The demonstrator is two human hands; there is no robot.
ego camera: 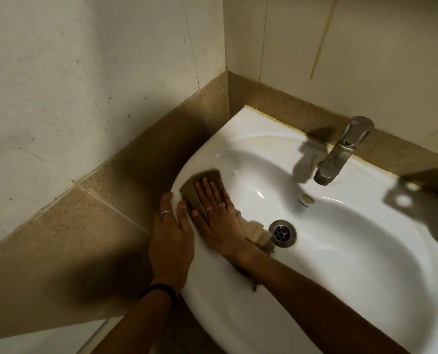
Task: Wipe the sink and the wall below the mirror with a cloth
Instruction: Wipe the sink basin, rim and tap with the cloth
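The fingers [207, 194] of the right hand [216, 218] are spread flat and pressed down on a brown cloth [202, 185]; nothing is gripped, the cloth is only pinned under the palm. The cloth is laid over the left rim of the white sink [353, 251], with its bunched tail trailed down into the basin, just beside the metal drain [282, 232]. The left hand [172, 241] is curled open over the sink's outer left edge, with the thumb on the rim beside the cloth. A steel tap [340, 154] is mounted at the sink's back edge. The tiled wall [340, 60] rises behind the sink.
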